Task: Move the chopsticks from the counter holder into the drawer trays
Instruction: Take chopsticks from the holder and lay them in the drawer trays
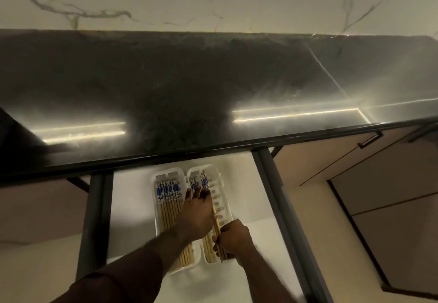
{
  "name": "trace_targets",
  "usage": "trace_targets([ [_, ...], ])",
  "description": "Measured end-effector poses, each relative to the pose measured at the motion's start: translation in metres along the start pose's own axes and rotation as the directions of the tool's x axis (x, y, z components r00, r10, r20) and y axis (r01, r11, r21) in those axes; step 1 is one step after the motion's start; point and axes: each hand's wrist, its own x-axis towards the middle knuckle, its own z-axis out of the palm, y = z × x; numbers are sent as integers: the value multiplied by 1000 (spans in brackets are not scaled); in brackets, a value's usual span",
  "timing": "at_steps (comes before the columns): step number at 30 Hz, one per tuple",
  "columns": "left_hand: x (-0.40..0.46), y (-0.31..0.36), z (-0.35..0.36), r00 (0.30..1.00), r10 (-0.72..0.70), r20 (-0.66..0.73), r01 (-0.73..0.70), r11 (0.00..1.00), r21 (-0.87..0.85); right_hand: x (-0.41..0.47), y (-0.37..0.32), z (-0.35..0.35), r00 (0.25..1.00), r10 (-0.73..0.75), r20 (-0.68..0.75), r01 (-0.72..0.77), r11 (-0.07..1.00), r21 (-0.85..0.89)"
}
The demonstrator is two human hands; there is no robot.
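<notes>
Under left fingers [201,194], chopsticks [205,181], right tray [221,210]

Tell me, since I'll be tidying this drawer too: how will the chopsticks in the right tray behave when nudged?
The chopsticks look like thin, straight wood, so probably stiff and light. Lying loose in the right tray, they would likely slide or roll sideways. The right hand pinches their near ends while the left hand presses them flat, suggesting they shift easily.

chopsticks [168,210] | bamboo, blue-patterned tops | lying in two white drawer trays [158,226]
</notes>
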Motion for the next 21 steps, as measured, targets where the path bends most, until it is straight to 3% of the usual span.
trace_targets([
  [8,21,6,8,982,-42,183,-7,966,258,8,-9,19,995,-10,-99,-14,972,-235],
  [12,28,6,12,977,-59,203,-10,946,324,11,-6,26,993,-39,-116,2,951,-308],
  [21,34,-2,37,980,-82,183,7,925,380,4,2,34,952,-256,-171,150,870,-469],
])
